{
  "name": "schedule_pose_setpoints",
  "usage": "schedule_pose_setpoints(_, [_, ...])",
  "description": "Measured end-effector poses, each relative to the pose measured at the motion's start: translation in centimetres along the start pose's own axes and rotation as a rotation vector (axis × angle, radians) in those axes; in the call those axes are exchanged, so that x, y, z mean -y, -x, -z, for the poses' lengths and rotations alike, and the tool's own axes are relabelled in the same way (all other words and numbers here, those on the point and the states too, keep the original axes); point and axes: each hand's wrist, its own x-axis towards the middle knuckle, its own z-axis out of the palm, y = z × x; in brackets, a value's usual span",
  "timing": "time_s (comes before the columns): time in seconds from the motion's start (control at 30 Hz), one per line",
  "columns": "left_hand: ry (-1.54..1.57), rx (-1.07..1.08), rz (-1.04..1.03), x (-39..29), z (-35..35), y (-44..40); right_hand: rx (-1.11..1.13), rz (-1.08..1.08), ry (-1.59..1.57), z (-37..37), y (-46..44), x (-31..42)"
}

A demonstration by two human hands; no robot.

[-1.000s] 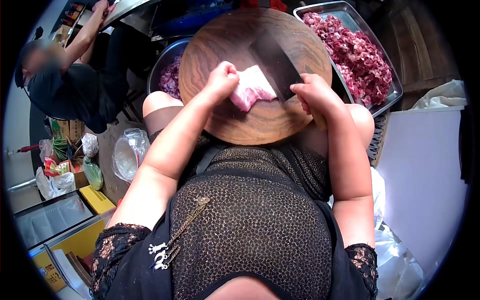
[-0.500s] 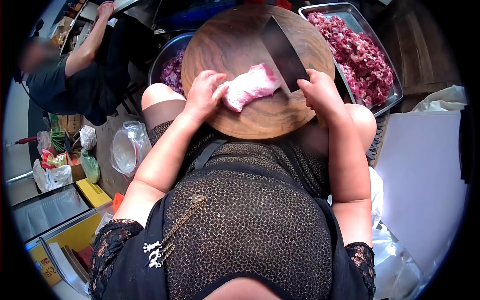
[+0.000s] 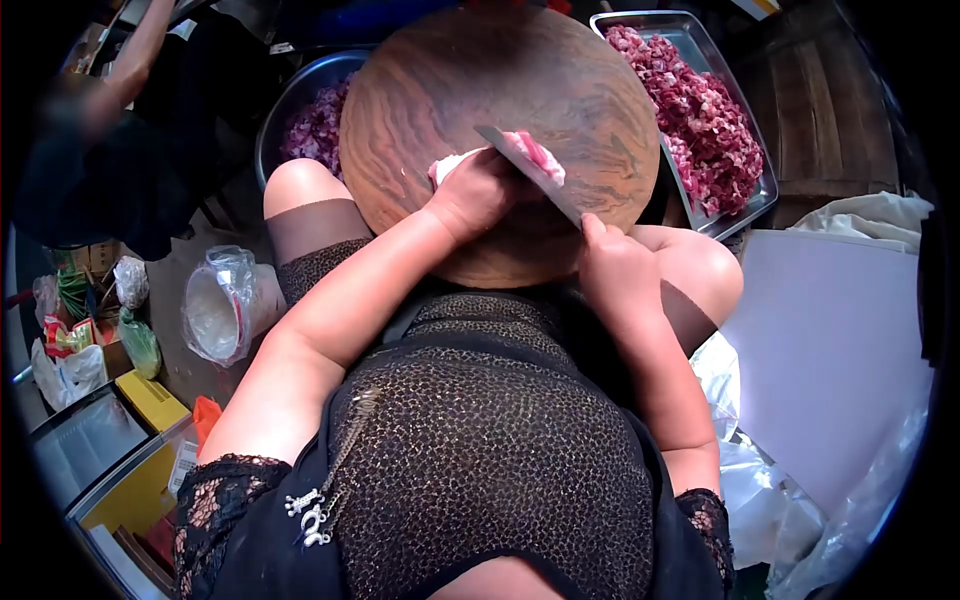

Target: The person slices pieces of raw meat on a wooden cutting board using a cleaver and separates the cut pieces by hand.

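Atop a round board [image 3: 400, 110], left hand [image 3: 480, 195] pressing meat [image 3: 540, 158], right [image 3: 618, 270] gripping cleaver [image 3: 530, 165], meat tray [image 3: 718, 65] beside.

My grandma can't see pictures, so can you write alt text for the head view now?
A person's right hand holds a knife across pink-and-white meat on a round wooden board, with the left hand on the meat beside the blade. Beyond their knees, chopped meat fills a bowl at left and lies in a metal tray at right.
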Motion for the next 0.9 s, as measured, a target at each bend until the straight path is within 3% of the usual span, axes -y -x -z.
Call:
schedule_pose_setpoints(0.03, [0.012, -0.003, 0.006, 0.0, -0.1, 0.0, -0.034, 0.027, 0.074, 0.1, -0.3, 0.0])
schedule_pose_setpoints(0.1, [-0.509, -0.006, -0.214, 0.2, -0.2, -0.1, 0.021, 0.011, 0.130, 0.2, -1.2, -0.3])
schedule_pose_setpoints(0.2, [-0.733, -0.022, -0.361, 0.3, -0.1, -0.7, 0.100, 0.004, 0.135, 0.5, -2.5, -1.0])
schedule_pose_setpoints(0.5, [-0.844, 0.010, -0.344, 0.9, -0.3, -1.0, 0.306, 0.006, 0.043, 1.9, -4.6, -3.0])
schedule_pose_setpoints(0.63, [-0.823, 0.079, -0.319, 0.5, -0.2, -1.6, 0.411, 0.022, 0.014, 2.4, -6.1, -3.8])
schedule_pose_setpoints(0.73, [-0.658, -0.016, -0.273, 0.2, -0.4, -1.8, 0.460, 0.022, 0.044, 2.0, -8.2, -2.9])
schedule_pose_setpoints(0.8, [-0.456, -0.044, -0.146, 0.3, -0.5, -2.0, 0.419, 0.078, 0.019, 0.5, -10.2, -2.1])
schedule_pose_setpoints(0.83, [-0.595, 0.077, -0.268, 0.2, -0.2, -2.0, 0.413, 0.096, -0.006, 0.1, -11.6, -1.2])
schedule_pose_setpoints(0.9, [-0.603, 0.116, -0.229, 0.7, -0.9, -1.0, 0.293, 0.116, -0.034, -2.1, -13.2, -0.2])
